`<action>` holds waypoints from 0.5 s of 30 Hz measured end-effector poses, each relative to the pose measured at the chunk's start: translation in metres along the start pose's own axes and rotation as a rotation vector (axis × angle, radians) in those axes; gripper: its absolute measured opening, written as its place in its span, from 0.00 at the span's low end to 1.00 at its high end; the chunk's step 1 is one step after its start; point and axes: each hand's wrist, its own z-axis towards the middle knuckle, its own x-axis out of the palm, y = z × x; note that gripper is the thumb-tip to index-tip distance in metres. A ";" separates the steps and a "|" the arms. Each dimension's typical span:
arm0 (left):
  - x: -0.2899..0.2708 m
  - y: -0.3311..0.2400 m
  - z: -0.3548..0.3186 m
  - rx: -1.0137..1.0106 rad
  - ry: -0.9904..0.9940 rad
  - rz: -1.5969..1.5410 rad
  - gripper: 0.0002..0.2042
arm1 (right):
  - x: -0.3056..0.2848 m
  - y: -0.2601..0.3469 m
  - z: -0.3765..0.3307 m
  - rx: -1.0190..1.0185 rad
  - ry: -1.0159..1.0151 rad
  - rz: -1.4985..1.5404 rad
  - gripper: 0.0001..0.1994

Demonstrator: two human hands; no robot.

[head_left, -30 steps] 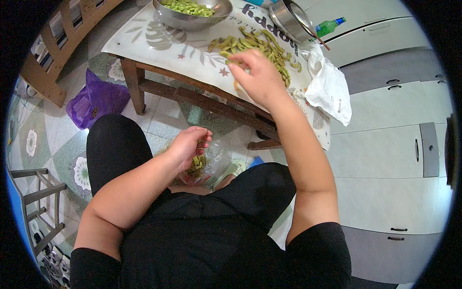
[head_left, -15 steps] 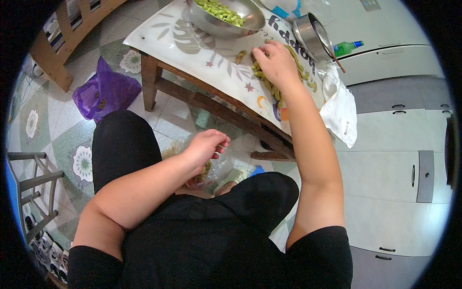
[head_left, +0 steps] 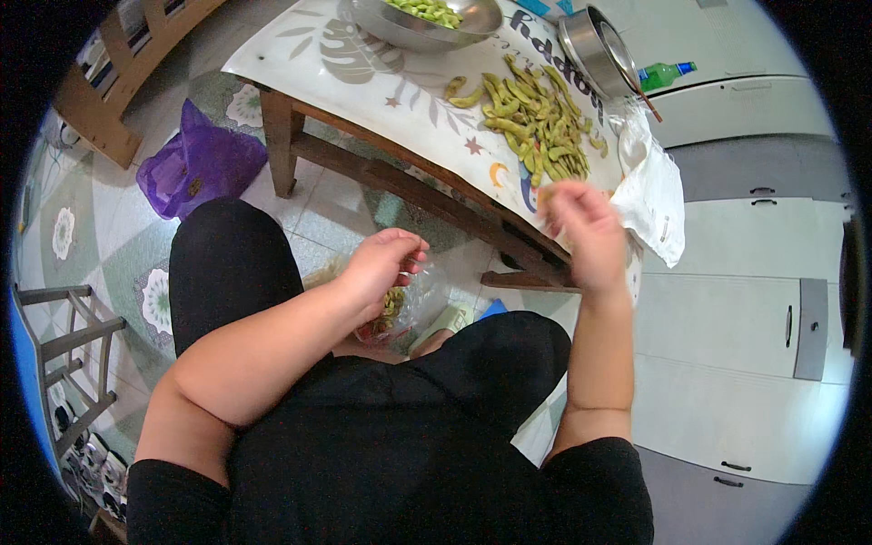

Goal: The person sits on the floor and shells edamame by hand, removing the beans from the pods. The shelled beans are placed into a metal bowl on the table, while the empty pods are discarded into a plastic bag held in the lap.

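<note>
My right hand (head_left: pixel 589 232) is at the front edge of the table, close to a pile of green soybean pods (head_left: pixel 540 113). Motion smears its fingers, so any pod in them does not show. Over my lap, my left hand (head_left: pixel 381 263) is closed, thumb against curled fingers; whether something small sits in it is hidden. Beneath it, on the floor between my legs, lies a clear plastic bag (head_left: pixel 395 313) with pods or husks inside. A steel bowl (head_left: pixel 445 36) of shelled green beans stands at the far side of the table.
A white printed cloth (head_left: pixel 418 82) covers the wooden table. At its right are a steel pot (head_left: pixel 595 54), a green bottle (head_left: pixel 663 74) and a white bag (head_left: pixel 649 186). A purple mesh bag (head_left: pixel 200 163) lies on the floor left; a metal stool (head_left: pixel 77 336) is nearer.
My right hand has drawn back from the pod pile toward me, uncovering it. My left hand stays nearly in place over my lap. The view has shifted slightly.
</note>
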 end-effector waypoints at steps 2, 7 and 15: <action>-0.001 0.001 0.000 -0.012 0.001 -0.018 0.05 | 0.007 -0.015 -0.022 0.223 0.281 -0.047 0.06; 0.000 0.009 0.005 -0.049 0.019 -0.039 0.05 | 0.004 -0.038 -0.023 -0.081 0.116 -0.451 0.07; 0.007 0.016 0.014 -0.056 -0.007 0.004 0.05 | -0.062 -0.051 0.091 -0.125 -0.310 -0.785 0.31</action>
